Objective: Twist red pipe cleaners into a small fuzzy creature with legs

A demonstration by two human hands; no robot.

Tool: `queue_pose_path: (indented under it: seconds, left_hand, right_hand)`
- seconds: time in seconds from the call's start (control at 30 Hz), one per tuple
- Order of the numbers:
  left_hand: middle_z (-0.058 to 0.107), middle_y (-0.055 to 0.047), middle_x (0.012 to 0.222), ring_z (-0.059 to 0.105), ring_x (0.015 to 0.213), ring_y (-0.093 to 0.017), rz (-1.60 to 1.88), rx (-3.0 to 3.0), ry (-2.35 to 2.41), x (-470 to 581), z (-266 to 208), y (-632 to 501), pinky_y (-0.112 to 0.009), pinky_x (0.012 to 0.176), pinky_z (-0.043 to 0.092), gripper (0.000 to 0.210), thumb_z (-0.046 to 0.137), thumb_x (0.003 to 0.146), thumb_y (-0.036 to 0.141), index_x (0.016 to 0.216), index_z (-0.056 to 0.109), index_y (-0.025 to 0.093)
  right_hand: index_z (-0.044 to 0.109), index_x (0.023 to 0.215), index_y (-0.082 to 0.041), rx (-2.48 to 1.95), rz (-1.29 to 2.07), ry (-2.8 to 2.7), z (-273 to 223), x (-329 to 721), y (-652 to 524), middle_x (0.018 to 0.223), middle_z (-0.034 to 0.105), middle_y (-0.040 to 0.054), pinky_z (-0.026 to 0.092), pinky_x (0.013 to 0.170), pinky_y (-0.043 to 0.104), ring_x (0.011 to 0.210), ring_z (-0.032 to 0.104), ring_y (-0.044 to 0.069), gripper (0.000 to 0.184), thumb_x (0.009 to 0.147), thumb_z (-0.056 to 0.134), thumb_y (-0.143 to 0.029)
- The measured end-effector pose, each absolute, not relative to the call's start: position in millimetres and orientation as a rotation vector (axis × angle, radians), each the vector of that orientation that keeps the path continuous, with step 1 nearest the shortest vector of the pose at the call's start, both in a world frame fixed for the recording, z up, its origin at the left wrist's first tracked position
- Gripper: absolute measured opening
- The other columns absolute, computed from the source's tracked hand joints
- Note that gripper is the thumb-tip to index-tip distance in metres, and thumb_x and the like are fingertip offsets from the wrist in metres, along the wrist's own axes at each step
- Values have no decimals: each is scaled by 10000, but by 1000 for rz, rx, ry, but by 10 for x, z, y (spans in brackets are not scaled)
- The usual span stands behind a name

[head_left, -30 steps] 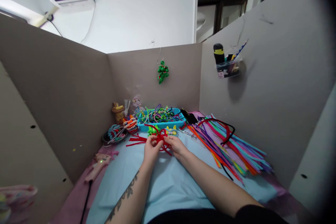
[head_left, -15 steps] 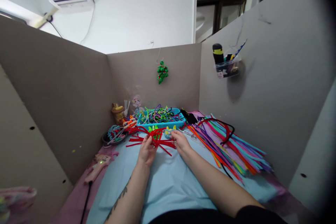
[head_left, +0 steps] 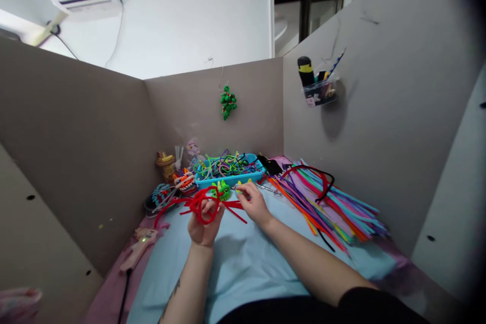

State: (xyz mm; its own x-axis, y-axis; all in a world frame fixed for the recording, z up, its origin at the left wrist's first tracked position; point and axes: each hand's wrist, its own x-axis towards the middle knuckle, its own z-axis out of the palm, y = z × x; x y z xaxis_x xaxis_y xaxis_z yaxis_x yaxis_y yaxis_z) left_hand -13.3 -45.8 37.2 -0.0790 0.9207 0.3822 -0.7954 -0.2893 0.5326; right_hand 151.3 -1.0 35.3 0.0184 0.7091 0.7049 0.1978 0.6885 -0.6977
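Red fuzzy-stem work at an intermediate stage, seen from the head camera. The left hand (head_left: pixel 205 227), raised over the pale blue cloth (head_left: pixel 243 268), has its fingers curled about the red looped piece (head_left: pixel 197 204), which stands clear of the cloth in front of the green figure (head_left: pixel 224 192) and to its left. The right hand (head_left: pixel 255 206) is apart from the piece, its thumb and fingertips brought close together near the yellow-tipped item (head_left: pixel 243 182); whether anything is pinched between them cannot be told. Done so far: several red stems are gathered and bent into overlapping open loops, with at least one long end trailing leftward. Left to do, as judged from this state: the loops lie loose and the end is free, so shaping and securing appear incomplete, and the piece has no closed form as yet. Further red stems (head_left: pixel 238 215) lie straight and apparently unworked on the cloth, just behind and to the right of the left hand. The green figure, with eyes in place, looks finished by comparison. The glue gun (head_left: pixel 138 253), its indicator lit green, lies at left, touched by neither hand; the stock of multicoloured stems (head_left: pixel 304 202) lies at right, and the blue tray (head_left: pixel 205 183) of bent stems stands behind.
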Motion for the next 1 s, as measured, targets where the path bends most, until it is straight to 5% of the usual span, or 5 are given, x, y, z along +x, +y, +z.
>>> queue_pose_path:
  seconds: [0.13,0.27,0.47,0.67,1.0]
  left_hand:
    - [542,44,634,500,592,-92,1667,792,91,-180,376,-498,-365,834,469,393,713,602,457,916,577,263]
    - [646,-34,881,603,812,-184,1509,877,329,-142,329,-364,-378,811,460,430,776,558,337,922,575,226]
    - [608,40,624,574,565,-103,1698,1009,934,-16,256,-132,-212,580,412,427,797,512,251,819,510,178]
    - [616,23,650,584,595,-121,1645,1151,978,13,194,-119,-218,589,400,426,767,537,318,827,488,178]
    - [557,53,575,512,515,-95,1629,1202,1086,25,162,-110,-206,539,357,385,754,533,293,784,488,173]
  right_hand:
    - [636,889,-206,-771,457,-1548,316,1506,23,890,560,54,448,701,290,802,533,169,159,766,535,-203]
    - [630,877,-200,-775,427,-1516,316,1524,35,859,568,45,446,685,275,779,537,159,152,795,502,-213]
    - [625,884,-198,-827,393,-1444,340,1621,100,831,567,40,445,667,264,765,542,159,170,825,471,-239]
    - [654,866,-207,-823,284,-1866,300,1673,155,848,570,40,430,785,325,822,545,169,142,762,567,-165]
    - [627,794,-199,-826,185,-1935,253,1681,194,807,574,48,420,762,323,812,533,179,166,816,476,-134]
